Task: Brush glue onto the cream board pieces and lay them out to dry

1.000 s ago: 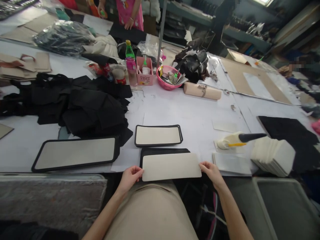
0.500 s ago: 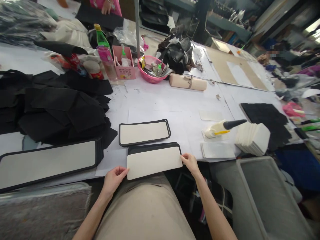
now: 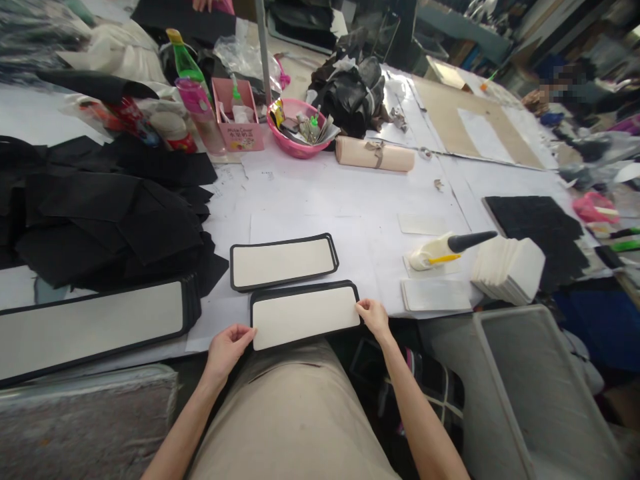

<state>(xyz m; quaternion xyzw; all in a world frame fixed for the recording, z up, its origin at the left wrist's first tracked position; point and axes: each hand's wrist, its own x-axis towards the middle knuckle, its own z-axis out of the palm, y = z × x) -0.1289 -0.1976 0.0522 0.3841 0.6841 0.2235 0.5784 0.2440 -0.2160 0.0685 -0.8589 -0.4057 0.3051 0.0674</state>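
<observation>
A cream rounded panel (image 3: pixel 306 316) lies over a black-edged stack at the table's front edge, with black showing along its back and right sides. My left hand (image 3: pixel 229 348) pinches the panel's left end between thumb and fingers. At the right end, my right hand (image 3: pixel 374 317) holds it the same way. Just behind is another stack of black-bordered cream panels (image 3: pixel 283 264). A longer black-bordered panel stack (image 3: pixel 95 327) lies to the left, beside a heap of black pieces (image 3: pixel 110 207).
On the right are a glue bottle (image 3: pixel 433 252), white pieces (image 3: pixel 507 270) and a black stack (image 3: pixel 535 233). A pink basket (image 3: pixel 300 148), a beige roll (image 3: pixel 375 155) and a pink box (image 3: pixel 243 137) stand farther back. A grey bin (image 3: pixel 550 373) is at the lower right.
The held cream panel has moved back over the black-edged stack, so less black shows behind it. Both hands moved with it and keep their grip. The view has shifted slightly.
</observation>
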